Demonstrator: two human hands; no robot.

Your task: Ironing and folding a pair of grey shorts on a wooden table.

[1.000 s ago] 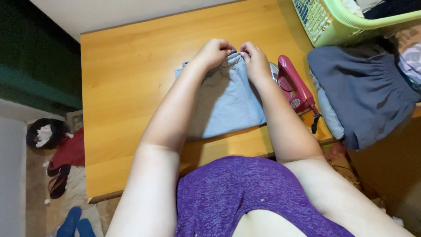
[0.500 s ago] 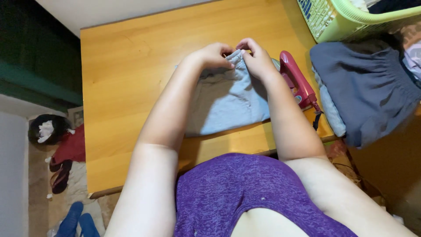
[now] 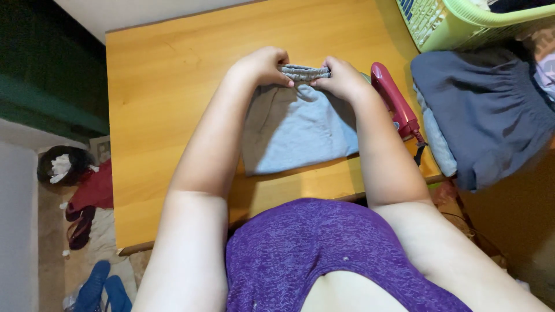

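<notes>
Pinching grey garment's (image 3: pixel 300 124) waistband, both hands

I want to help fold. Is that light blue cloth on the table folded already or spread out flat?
Partly folded: the light blue cloth lies doubled in a neat block, both hands pinching its gathered band at the far edge.

We cannot see the fingertips of the left hand (image 3: pixel 261 65) and the right hand (image 3: pixel 341 78); they curl behind the waistband of the grey garment (image 3: pixel 298 130). Both forearms cover the side parts of this garment. The green basket (image 3: pixel 457 23) is cut by the top edge. The red iron (image 3: pixel 394 101) is partly hidden behind the right wrist. The dark folded cloth (image 3: pixel 485 110) hangs over the desk (image 3: pixel 173 86) edge and hides it there.
</notes>
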